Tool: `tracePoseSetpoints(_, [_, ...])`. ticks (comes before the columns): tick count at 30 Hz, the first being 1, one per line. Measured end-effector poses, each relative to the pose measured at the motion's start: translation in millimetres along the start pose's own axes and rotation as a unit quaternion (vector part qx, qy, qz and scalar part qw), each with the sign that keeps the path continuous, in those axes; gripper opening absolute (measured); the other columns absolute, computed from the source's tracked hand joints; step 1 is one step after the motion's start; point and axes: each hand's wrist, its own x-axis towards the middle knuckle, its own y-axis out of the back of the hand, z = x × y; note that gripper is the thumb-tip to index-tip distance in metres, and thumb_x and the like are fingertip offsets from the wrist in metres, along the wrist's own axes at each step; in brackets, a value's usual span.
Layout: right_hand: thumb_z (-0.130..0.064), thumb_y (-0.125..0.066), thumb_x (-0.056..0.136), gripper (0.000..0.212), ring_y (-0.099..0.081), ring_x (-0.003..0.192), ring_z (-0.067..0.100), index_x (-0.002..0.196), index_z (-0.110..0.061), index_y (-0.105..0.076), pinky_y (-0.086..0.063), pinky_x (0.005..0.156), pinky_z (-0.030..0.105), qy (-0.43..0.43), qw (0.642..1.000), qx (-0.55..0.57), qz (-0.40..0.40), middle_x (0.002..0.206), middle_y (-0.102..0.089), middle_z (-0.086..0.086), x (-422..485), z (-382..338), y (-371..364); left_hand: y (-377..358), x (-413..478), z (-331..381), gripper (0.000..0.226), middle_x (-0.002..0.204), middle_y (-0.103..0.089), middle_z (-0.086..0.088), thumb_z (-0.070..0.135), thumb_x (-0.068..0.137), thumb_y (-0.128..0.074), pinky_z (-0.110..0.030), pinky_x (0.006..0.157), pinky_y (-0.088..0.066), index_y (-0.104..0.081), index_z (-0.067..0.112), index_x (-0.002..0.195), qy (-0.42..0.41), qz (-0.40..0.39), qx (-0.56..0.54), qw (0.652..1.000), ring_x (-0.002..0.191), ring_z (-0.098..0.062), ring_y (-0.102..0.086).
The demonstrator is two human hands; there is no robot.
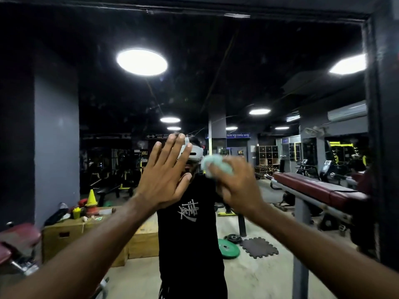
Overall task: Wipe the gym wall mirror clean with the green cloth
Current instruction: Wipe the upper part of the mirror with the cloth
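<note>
The wall mirror (248,72) fills nearly the whole view and reflects the dark gym and a person in a black T-shirt. My left hand (166,175) is raised in front of the glass at head height with its fingers straight and spread; whether the palm touches the glass I cannot tell. Just to its right, my right hand (235,182) holds a bunched pale green cloth (216,166) against the mirror. The hand and cloth are blurred by motion. Most of the cloth is hidden under the fingers.
A dark frame (380,147) bounds the mirror on the right. Reflected in the glass are a red padded bench (317,188), wooden boxes (86,234) with a yellow cone at the left, a green weight plate (228,248) on the floor and ceiling lights.
</note>
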Motion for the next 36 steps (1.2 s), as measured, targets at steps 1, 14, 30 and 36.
tracePoseSetpoints(1, [-0.030, -0.055, 0.100, 0.033, -0.047, 0.107, 0.028, 0.132, -0.025, -0.058, -0.038, 0.085, 0.039, 0.053, 0.998, 0.020, -0.034, 0.119, -0.056, 0.014, -21.8, -6.5, 0.9, -1.5, -4.5, 3.9, 0.077, 0.173, -0.002, -0.016, 0.046, 0.101, -0.036, -0.059, 0.127, -0.011, -0.015, 0.008, 0.165, 0.006, -0.003, 0.001, 1.000, 0.160, -0.032, -0.001])
tracePoseSetpoints(14, [-0.011, -0.081, 0.075, 0.068, -0.052, 0.101, 0.031, 0.135, -0.028, -0.054, -0.045, 0.075, 0.042, 0.044, 0.994, 0.012, -0.101, 0.119, -0.053, 0.013, -90.3, 7.0, 31.9, -16.0, -34.4, 52.9, 0.083, 0.173, -0.004, -0.016, 0.050, 0.099, -0.043, -0.063, 0.125, -0.014, -0.017, 0.005, 0.164, 0.019, -0.020, -0.017, 0.999, 0.160, -0.036, -0.003])
tracePoseSetpoints(30, [-0.034, -0.058, 0.091, 0.045, -0.049, 0.091, 0.028, 0.136, -0.026, -0.059, -0.048, 0.075, 0.046, -0.215, 0.960, -0.145, 0.109, 0.103, -0.054, 0.011, 70.9, 147.3, 85.6, -6.0, 48.0, 41.4, 0.078, 0.173, -0.008, -0.013, 0.047, 0.097, -0.037, -0.058, 0.126, -0.016, -0.020, 0.009, 0.164, -0.010, 0.017, -0.013, 1.000, 0.160, -0.032, -0.005])
tracePoseSetpoints(36, [-0.031, -0.067, 0.087, 0.051, -0.041, 0.080, 0.023, 0.136, -0.017, -0.060, -0.038, 0.061, 0.032, -0.016, 0.995, -0.098, 0.005, 0.093, -0.051, 0.012, 8.6, 105.5, 65.9, 3.2, 127.1, 56.2, 0.075, 0.172, -0.013, -0.013, 0.050, 0.100, -0.028, -0.054, 0.127, -0.013, -0.024, 0.012, 0.164, -0.036, 0.024, -0.001, 0.999, 0.160, -0.030, -0.009])
